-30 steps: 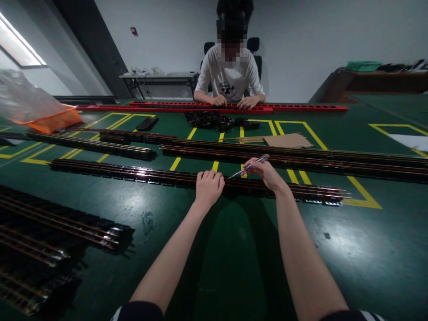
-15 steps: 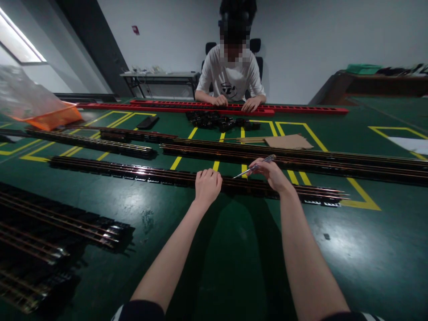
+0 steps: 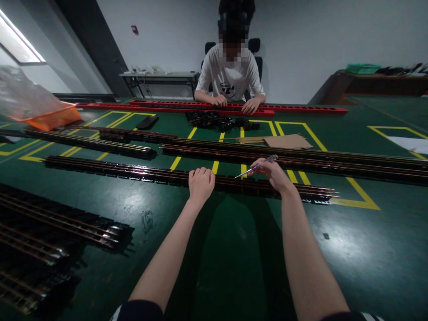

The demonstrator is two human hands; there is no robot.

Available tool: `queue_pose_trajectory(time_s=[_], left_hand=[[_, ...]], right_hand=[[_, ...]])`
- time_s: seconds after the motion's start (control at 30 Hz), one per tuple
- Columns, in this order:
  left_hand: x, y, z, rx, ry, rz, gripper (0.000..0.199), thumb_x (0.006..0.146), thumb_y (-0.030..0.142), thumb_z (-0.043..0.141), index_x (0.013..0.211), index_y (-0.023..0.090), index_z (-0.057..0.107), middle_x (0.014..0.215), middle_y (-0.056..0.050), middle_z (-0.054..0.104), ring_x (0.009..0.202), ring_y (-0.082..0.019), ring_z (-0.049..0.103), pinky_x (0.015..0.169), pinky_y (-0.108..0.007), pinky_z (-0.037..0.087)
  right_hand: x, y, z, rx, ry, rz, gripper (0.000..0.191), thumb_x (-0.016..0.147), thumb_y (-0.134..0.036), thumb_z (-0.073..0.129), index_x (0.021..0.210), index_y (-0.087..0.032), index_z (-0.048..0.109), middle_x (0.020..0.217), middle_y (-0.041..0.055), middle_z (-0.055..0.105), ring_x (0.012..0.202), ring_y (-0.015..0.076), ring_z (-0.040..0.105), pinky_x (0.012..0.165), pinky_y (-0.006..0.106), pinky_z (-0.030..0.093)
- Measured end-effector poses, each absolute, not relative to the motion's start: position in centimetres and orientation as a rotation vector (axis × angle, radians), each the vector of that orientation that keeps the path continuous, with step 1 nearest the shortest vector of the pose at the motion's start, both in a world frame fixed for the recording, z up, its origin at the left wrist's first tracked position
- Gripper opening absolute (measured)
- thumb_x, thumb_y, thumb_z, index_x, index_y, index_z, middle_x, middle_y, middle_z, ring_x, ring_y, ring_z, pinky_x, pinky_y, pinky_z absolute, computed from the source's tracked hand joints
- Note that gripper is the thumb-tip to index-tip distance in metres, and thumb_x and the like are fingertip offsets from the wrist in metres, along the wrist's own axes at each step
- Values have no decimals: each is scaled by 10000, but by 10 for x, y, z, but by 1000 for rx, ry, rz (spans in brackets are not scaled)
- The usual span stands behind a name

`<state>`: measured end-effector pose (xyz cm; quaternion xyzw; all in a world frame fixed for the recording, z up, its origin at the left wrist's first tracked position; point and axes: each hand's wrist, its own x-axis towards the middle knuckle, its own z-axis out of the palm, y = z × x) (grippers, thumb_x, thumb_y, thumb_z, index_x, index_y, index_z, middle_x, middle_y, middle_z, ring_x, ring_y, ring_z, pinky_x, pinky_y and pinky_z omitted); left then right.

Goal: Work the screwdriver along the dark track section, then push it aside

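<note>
Across the green desk [image 3: 230, 267] sits a person in white [image 3: 230, 76]; the long black strip [image 3: 133, 171] lies nearer, gripped by the left hand [image 3: 201, 183], while the right hand [image 3: 267, 171] clasps a slanted screwdriver [image 3: 256, 166].

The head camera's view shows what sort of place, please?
Probably a small assembly workshop: a green worktable marked with yellow tape, long bundles of dark strips, and a screwdriver-like tool in the right hand.
</note>
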<state>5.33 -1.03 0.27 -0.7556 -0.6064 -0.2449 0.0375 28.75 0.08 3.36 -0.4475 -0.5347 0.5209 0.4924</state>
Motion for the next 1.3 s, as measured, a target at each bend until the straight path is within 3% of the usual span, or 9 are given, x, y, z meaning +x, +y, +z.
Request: queue_pose_trajectory(time_s=[0.4,0.8,1.3], left_hand=[[54,-10,0,-2291,-1839,-717,380,933,241,301,826,168,658,894,-79,683,859,-218,594,834,-384,365],[53,-10,1,-2325,-1836,-748,384,937,247,301,832,157,659,887,-78,685,830,-204,595,831,-375,376],[52,-9,-1,-2311,-1806,-736,381,935,238,299,823,160,655,867,-79,682,821,-209,593,817,-373,366]], right_hand=[[290,1,29,-1072,-1292,1279,190,705,-356,599,633,-188,653,599,24,659,622,193,631,721,336,458],[285,3,31,-1097,-1273,1233,188,701,-376,613,677,-198,669,668,32,697,720,209,646,727,326,448],[295,2,28,-1113,-1261,1200,188,689,-373,595,665,-198,660,625,31,673,685,215,638,735,344,447]])
